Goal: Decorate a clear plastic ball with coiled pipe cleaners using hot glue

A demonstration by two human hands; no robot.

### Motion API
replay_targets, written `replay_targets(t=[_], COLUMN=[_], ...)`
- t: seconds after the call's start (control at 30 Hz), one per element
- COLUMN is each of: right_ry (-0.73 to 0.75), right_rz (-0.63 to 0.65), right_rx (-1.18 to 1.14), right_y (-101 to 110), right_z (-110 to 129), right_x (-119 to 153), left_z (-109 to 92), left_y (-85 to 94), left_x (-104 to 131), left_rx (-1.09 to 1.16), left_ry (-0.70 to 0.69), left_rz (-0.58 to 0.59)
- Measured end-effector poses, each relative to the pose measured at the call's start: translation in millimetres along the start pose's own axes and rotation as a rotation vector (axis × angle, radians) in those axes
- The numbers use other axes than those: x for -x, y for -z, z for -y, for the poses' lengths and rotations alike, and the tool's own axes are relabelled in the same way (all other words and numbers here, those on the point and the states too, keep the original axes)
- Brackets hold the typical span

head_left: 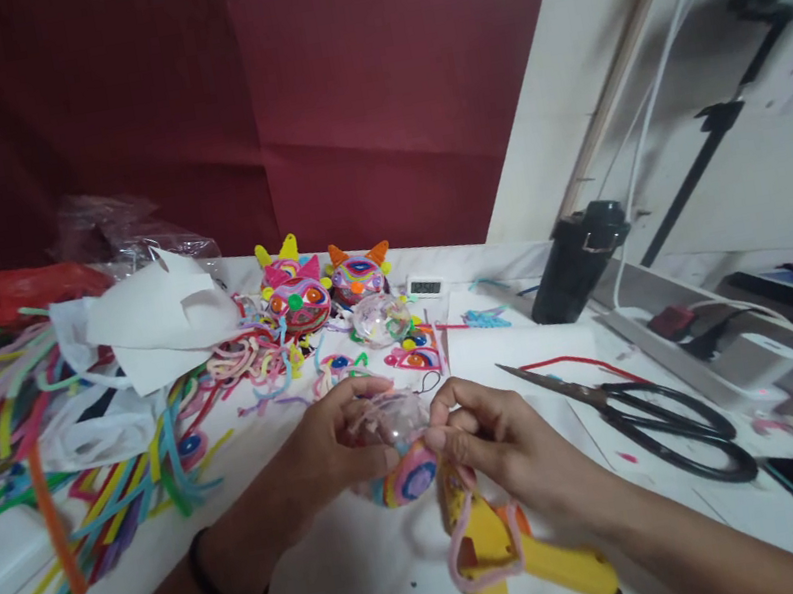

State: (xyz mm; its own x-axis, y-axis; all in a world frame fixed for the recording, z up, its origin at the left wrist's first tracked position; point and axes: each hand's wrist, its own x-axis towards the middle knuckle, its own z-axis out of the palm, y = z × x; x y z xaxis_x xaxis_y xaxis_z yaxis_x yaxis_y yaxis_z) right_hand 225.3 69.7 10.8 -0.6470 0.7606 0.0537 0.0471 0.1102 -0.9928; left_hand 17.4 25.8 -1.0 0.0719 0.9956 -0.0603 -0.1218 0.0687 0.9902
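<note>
A clear round ball (406, 417) with rings of pink, yellow and blue pipe cleaner on its lower side is wrapped by the fingers of my left hand (349, 442). At the ball's right side, my right hand (484, 429) pinches a pink pipe cleaner (453, 556), whose loose length loops down over a yellow glue gun (486, 537). The glue gun lies on the table just below the ball. Exactly where the pinched end meets the ball is hidden by my fingers.
Black-handled scissors (612, 403) lie open at the right, near a red pipe cleaner (585, 359). Decorated balls (297, 298) and a small digital clock (426, 286) stand at the back. Many pipe cleaners (127, 464) cover the left. A black bottle (573, 262) stands at back right.
</note>
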Motion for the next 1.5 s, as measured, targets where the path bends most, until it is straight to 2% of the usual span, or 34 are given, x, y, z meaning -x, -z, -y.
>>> replay_targets(t=[0.6, 1.27, 1.5], right_ry=[0.126, 0.182, 0.221], right_rz=[-0.03, -0.042, -0.035], right_rx=[0.292, 0.394, 0.45], right_y=[-1.0, -3.4, -4.0], right_z=[4.2, 3.0, 1.8], right_x=[1.5, 4.2, 4.6], left_z=[-3.2, 2.8, -11.4], left_y=[-1.9, -1.3, -9.8], left_x=[1.5, -0.2, 7.3], left_rx=[-0.005, 0.012, -0.014], left_ry=[-0.015, -0.04, -0.031], left_rz=[0.01, 0.031, -0.022])
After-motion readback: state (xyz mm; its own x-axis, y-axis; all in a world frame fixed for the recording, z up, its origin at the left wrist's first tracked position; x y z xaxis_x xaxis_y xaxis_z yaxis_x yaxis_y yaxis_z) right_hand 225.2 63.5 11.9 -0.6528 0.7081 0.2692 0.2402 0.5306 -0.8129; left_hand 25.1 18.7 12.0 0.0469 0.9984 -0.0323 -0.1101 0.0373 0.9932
